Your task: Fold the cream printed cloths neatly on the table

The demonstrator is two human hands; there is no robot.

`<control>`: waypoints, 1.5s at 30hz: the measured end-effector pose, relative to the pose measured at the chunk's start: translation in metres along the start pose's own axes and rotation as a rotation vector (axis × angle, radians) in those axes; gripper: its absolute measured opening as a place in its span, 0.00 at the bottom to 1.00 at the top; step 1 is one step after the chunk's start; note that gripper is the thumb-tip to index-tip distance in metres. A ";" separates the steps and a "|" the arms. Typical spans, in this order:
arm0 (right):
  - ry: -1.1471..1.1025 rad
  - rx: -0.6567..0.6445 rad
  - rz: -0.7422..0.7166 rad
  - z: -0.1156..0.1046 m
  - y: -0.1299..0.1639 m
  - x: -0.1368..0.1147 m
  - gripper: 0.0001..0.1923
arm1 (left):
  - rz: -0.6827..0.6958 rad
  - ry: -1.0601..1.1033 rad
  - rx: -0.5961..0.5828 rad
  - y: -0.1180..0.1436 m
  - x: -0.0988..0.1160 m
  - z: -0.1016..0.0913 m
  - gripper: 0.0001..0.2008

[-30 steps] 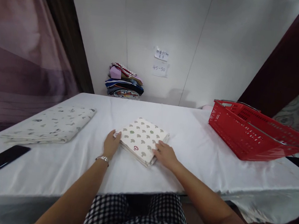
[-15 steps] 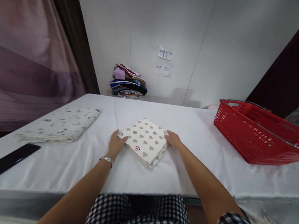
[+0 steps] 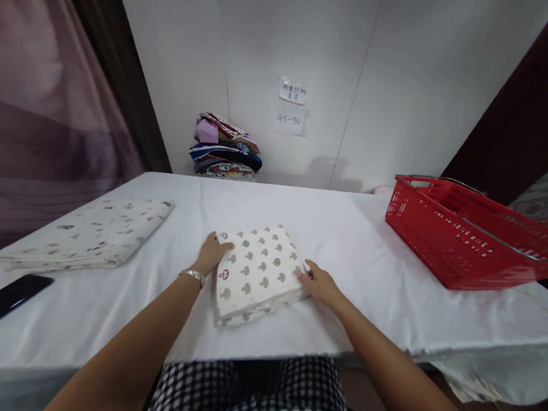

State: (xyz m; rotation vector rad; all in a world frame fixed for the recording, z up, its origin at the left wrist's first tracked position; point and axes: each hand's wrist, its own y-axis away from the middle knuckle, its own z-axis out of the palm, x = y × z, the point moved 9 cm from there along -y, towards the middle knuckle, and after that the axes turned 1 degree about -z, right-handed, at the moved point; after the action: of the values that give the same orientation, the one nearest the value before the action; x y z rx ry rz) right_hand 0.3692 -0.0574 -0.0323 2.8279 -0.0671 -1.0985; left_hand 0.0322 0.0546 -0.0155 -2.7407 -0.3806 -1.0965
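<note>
A folded white cloth [image 3: 258, 271] printed with grey, green and red mushrooms lies in front of me on the white-covered table [image 3: 348, 231]. At its upper left corner, my left hand [image 3: 209, 254] grips the edge, thumb on top. My right hand [image 3: 318, 283] pinches the right corner between thumb and fingers. Some fingertips of both hands are hidden behind or under the cloth. Its folded layers show along the near edge. Farther left lies another folded white cloth [image 3: 94, 231] with small grey and dark prints, apart from my hands.
A red plastic basket [image 3: 463, 241] with metal handles stands on the right. Stacked folded fabrics [image 3: 226, 150] sit at the back against the wall. A black flat object [image 3: 1, 306] lies at the left front edge. Two paper notes [image 3: 292, 105] hang on the wall.
The mushroom cloth has been turned counterclockwise, so its folded edge now faces me more. My right hand has come nearer with its corner. The view has shifted slightly.
</note>
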 end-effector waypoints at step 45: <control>0.255 -0.067 -0.263 0.047 -0.090 -0.057 0.35 | 0.777 -0.447 -0.095 0.114 0.067 0.044 0.23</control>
State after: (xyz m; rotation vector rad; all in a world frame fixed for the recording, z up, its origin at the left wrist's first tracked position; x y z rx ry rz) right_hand 0.2951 0.0323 -0.0388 2.9470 0.3641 -0.7507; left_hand 0.1410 -0.0318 -0.0074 -2.7607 0.6609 -0.3088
